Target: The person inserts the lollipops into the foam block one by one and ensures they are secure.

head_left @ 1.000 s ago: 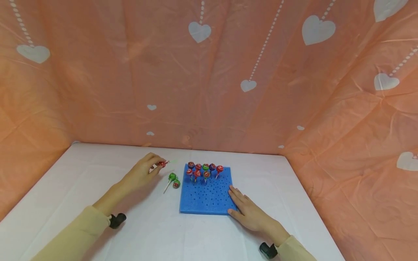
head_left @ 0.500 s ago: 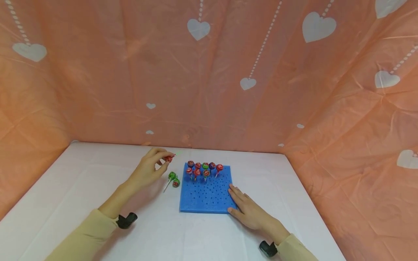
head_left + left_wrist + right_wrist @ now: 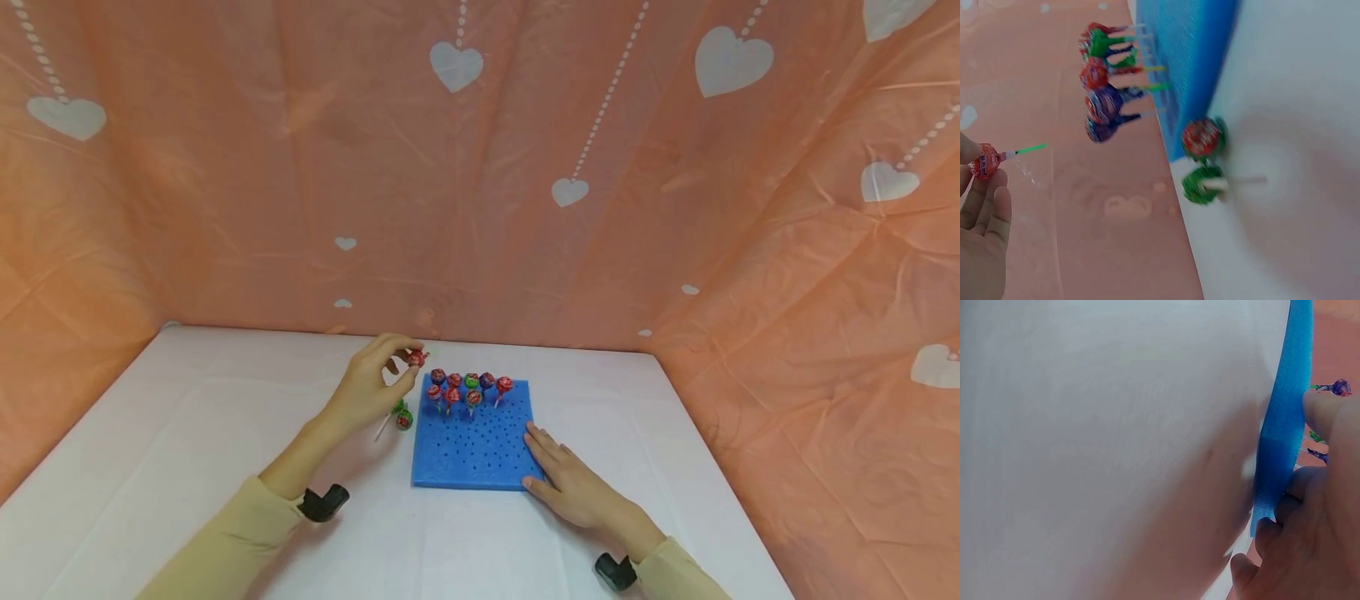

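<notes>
A blue foam board (image 3: 480, 450) full of small holes lies on the white table (image 3: 187, 433). Several wrapped lollipops (image 3: 468, 390) stand in its far rows, also seen as lollipops (image 3: 1104, 81) in the left wrist view. My left hand (image 3: 375, 387) pinches a red lollipop (image 3: 416, 358) by its head, held in the air just left of the board's far left corner; its green stick (image 3: 1029, 149) points away. My right hand (image 3: 566, 483) lies flat with straight fingers on the board's near right corner (image 3: 1282, 437).
Two loose lollipops, one green (image 3: 397, 407) and one red (image 3: 405, 420), lie on the table left of the board, seen too as green (image 3: 1200, 182) and red (image 3: 1202, 137). A pink sheet with white hearts (image 3: 570, 193) walls the table at the back and sides.
My left hand has lifted the red lollipop and carried it to the right, from beside the loose lollipops to the board's far left corner. The right hand has stayed in place.
</notes>
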Action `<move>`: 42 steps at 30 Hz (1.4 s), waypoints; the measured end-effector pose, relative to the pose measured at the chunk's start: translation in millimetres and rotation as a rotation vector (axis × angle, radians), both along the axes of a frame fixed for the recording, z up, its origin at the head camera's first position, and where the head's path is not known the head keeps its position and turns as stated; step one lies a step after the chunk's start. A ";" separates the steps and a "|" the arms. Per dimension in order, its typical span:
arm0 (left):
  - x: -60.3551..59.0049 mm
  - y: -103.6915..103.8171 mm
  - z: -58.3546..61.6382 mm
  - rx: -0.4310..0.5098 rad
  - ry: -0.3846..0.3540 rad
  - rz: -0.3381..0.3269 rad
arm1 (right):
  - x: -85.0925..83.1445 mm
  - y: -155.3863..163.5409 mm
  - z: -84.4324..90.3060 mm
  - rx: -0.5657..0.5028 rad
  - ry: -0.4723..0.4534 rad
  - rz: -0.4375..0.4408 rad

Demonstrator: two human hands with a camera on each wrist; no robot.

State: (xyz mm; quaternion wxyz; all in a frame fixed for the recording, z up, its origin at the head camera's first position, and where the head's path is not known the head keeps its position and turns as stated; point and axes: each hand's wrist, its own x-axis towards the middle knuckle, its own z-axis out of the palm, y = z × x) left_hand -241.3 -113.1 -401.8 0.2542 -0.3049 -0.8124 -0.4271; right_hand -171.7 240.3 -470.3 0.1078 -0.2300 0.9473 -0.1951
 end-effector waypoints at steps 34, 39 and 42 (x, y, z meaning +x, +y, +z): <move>-6.8 77.5 6.6 -0.077 -0.113 -0.186 | -0.6 2.0 -0.9 0.001 0.011 0.012; -11.1 80.4 1.3 -0.202 -0.159 -0.175 | -0.7 1.6 -0.3 0.003 0.002 0.008; -12.8 82.3 -1.1 -0.272 -0.173 -0.160 | -0.3 1.7 0.2 0.001 0.002 0.012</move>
